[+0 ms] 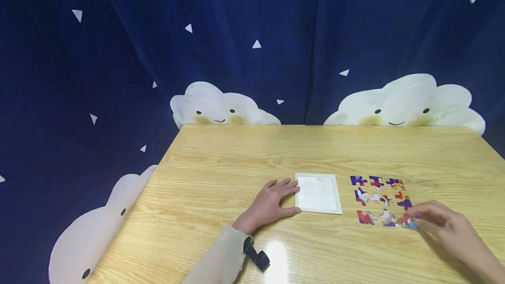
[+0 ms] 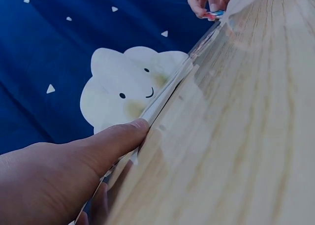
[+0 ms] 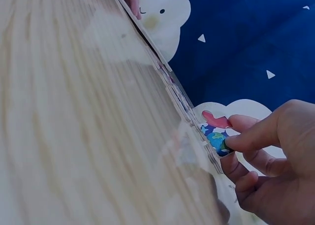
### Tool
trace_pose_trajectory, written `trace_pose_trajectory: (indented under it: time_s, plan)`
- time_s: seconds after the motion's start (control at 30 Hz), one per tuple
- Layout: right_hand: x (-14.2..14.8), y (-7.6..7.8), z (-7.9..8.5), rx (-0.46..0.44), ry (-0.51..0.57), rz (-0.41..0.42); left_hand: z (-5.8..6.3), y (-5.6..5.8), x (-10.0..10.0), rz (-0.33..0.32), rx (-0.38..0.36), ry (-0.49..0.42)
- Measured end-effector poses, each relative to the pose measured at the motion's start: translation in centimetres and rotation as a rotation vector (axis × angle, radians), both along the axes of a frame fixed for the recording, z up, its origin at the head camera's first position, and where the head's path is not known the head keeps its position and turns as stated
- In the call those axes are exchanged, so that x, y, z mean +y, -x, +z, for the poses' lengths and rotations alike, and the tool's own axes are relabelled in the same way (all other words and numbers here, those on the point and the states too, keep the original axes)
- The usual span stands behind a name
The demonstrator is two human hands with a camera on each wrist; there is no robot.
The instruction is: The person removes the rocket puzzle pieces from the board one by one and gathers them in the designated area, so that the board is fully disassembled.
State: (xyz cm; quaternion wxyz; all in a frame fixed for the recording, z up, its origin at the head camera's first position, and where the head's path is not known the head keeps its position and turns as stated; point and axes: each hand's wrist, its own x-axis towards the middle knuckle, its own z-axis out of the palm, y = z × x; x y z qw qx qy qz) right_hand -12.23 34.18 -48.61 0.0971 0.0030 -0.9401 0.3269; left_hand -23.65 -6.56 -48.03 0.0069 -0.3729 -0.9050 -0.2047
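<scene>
A white square puzzle frame (image 1: 318, 193) lies flat on the table. My left hand (image 1: 272, 203) rests against its left edge, fingers spread and the thumb near the lower corner; in the left wrist view the thumb (image 2: 120, 139) lies along the edge. To the right of the frame, several jigsaw pieces (image 1: 379, 199) are laid out in rows, slightly apart. Between thumb and fingers, my right hand (image 1: 449, 227) pinches a puzzle piece (image 3: 215, 131) at the near right corner of the rows. This piece shows red, white and a blue-green globe, and it is tilted up from the table.
The wooden table (image 1: 221, 157) has its far edge against a dark blue curtain (image 1: 221, 3) printed with white clouds and triangles. A dark strap (image 1: 256, 255) hangs at the left wrist. Light glares off the tabletop near the front.
</scene>
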Motion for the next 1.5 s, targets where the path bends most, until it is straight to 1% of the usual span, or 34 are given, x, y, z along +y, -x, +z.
trace_pose_trajectory:
  time_s: [0.33,0.47,0.6,0.77,0.93,1.13,1.2,1.3,1.5]
  plan:
    - [0.3,0.2,0.1,-0.009,-0.009,0.001,0.0,0.1,0.0,-0.006,-0.002,-0.006]
    - [0.6,0.2,0.1,-0.051,-0.014,-0.004,0.0,0.1,0.0,-0.008,0.001,-0.006]
    - [0.9,0.2,0.1,-0.08,-0.018,0.015,0.0,0.1,0.1,-0.009,0.001,-0.006]
    - [1.1,0.4,0.3,-0.073,-0.013,0.043,0.1,0.1,0.1,-0.008,-0.007,-0.007]
    - [1.2,0.5,0.4,-0.074,-0.015,0.048,0.2,0.0,0.1,-0.006,-0.013,-0.009]
    - [1.2,0.6,0.2,-0.016,-0.004,0.099,0.3,0.0,0.0,-0.002,-0.013,-0.006]
    - [1.2,0.7,0.1,-0.011,-0.002,0.113,0.3,0.0,0.0,-0.001,-0.017,-0.008]
    - [1.4,0.8,0.0,-0.024,-0.003,0.123,0.3,0.0,0.0,-0.002,-0.017,-0.009]
    - [1.7,0.9,-0.2,-0.047,-0.018,0.116,0.1,0.1,0.0,-0.008,-0.008,-0.012]
